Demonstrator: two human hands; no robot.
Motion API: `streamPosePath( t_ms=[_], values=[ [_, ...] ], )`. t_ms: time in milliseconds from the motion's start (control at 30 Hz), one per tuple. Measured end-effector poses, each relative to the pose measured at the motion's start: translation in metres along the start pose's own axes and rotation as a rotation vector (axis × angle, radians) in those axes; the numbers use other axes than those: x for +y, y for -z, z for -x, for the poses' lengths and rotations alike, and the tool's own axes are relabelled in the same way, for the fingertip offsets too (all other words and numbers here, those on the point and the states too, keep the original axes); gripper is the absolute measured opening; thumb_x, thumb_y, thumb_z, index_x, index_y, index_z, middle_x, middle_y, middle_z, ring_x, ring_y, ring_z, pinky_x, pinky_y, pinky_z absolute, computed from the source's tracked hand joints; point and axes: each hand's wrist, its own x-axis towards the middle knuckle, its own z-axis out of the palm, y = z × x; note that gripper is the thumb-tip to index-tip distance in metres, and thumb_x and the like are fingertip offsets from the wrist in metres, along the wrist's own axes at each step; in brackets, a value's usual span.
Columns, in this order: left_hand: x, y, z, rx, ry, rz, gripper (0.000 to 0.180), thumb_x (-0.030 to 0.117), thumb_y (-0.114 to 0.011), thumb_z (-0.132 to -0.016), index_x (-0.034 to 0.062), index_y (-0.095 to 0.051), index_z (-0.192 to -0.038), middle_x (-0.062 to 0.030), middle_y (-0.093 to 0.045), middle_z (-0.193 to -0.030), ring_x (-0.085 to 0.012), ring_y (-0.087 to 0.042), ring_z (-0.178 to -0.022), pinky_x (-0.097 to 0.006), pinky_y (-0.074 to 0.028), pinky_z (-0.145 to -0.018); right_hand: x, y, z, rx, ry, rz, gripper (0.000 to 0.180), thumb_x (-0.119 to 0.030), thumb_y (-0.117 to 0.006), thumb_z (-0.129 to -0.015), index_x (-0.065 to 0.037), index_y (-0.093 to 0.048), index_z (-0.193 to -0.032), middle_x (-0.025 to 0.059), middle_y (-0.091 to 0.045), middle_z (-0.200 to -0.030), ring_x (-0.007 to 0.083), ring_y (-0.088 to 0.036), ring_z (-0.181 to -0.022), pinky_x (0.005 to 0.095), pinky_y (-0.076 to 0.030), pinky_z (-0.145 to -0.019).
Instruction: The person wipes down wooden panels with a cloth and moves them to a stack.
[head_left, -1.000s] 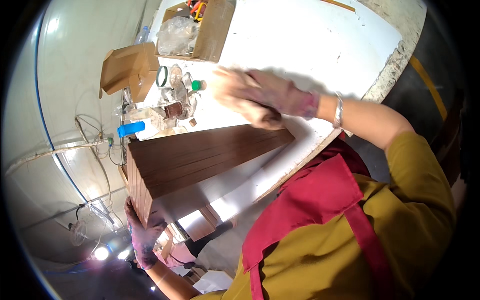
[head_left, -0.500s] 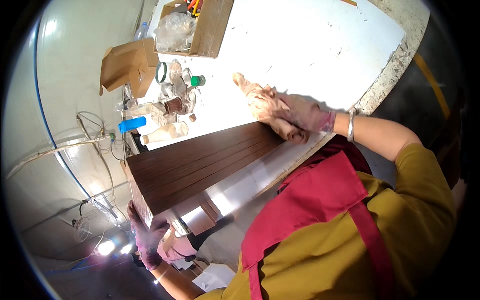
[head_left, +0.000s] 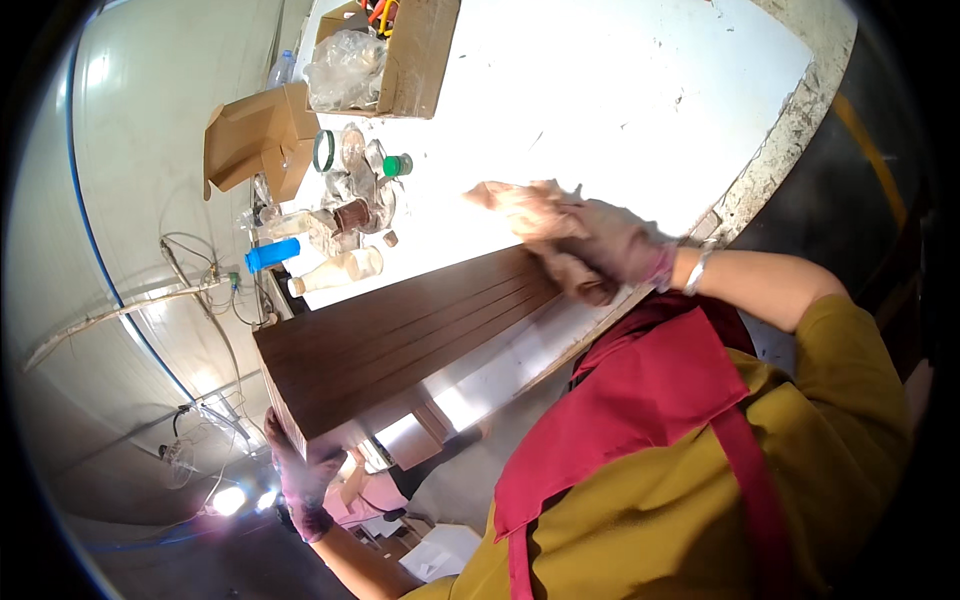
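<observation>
A long dark brown wooden box [head_left: 400, 335], with thin grooves along its top face, lies at a slant across the near edge of the white table. My left hand [head_left: 302, 475], in a stained purple glove, grips the box's near left end, thumb and fingers spread over the corner. At the other end, my right hand [head_left: 625, 245], gloved too, is closed on a crumpled beige cloth [head_left: 530, 210]. The cloth is partly blurred and lies against the box's right end. Its lower fold hangs over the grooved face.
Beyond the box, the white table [head_left: 600, 90] has a stained rim. At its left stand a clear bottle [head_left: 345, 270], a green-capped jar [head_left: 397, 165], a blue object [head_left: 272, 254] and an open carton [head_left: 265, 135]. A cardboard box [head_left: 425, 60] holds plastic bags. Cables run along the wall.
My right hand and the cloth have shifted slightly toward my body, and the cloth has blurred. The left hand keeps its hold on the box end. The whole view has shifted a little.
</observation>
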Motion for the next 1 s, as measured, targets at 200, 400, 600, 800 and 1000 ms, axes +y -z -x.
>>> streamPosePath(
  t_ms=[200,400,600,800,1000],
  values=[
    [0.03,0.005,0.0,-0.058,0.057,0.031,0.113,0.03,-0.077,-0.057,0.0033,-0.016,-0.148,-0.0219,-0.041,-0.141,-0.0362,-0.045,-0.126,-0.045,-0.039,-0.103,0.031,0.016,0.024,0.207,0.091,-0.431,0.058,-0.036,-0.055,-0.095,-0.005,-0.039,-0.141,0.0168,-0.053,-0.121,0.0175,-0.056,-0.099,0.0292,-0.052,-0.083],
    [0.027,-0.002,-0.002,0.03,0.007,0.114,0.115,0.036,-0.078,-0.055,0.0025,-0.018,-0.147,-0.0216,-0.041,-0.14,-0.0356,-0.045,-0.126,-0.045,-0.039,-0.103,0.023,-0.026,0.013,0.166,-0.126,-0.38,0.054,-0.042,-0.057,-0.093,-0.005,-0.05,-0.131,0.017,-0.06,-0.115,0.0261,-0.061,-0.102,0.0345,-0.05,-0.083],
    [0.033,-0.008,-0.002,0.063,0.001,0.151,0.117,0.042,-0.079,-0.053,0.0017,-0.021,-0.146,-0.0213,-0.042,-0.139,-0.0351,-0.045,-0.126,-0.045,-0.038,-0.103,-0.045,-0.037,-0.033,0.52,0.609,-0.074,0.046,-0.03,-0.058,-0.092,-0.003,-0.05,-0.128,0.0213,-0.051,-0.124,0.0319,-0.053,-0.113,0.0367,-0.046,-0.095],
    [0.048,-0.005,-0.014,0.082,-0.049,0.165,0.119,0.047,-0.081,-0.051,0.0009,-0.024,-0.145,-0.021,-0.043,-0.138,-0.0345,-0.045,-0.126,-0.045,-0.037,-0.104,-0.096,-0.019,-0.067,0.651,0.959,0.017,0.036,-0.021,-0.061,-0.085,-0.004,-0.057,-0.117,0.0184,-0.057,-0.113,0.0299,-0.06,-0.1,0.038,-0.05,-0.089],
    [0.051,-0.006,-0.006,0.098,-0.04,0.179,0.122,0.053,-0.082,-0.049,0.0,-0.026,-0.144,-0.0206,-0.044,-0.137,-0.034,-0.045,-0.126,-0.045,-0.037,-0.104,-0.014,-0.011,-0.042,0.074,0.401,-0.365,0.03,-0.016,-0.056,-0.087,-0.003,-0.054,-0.114,0.0125,-0.061,-0.101,0.0244,-0.064,-0.088,0.0343,-0.053,-0.079]
  ],
)
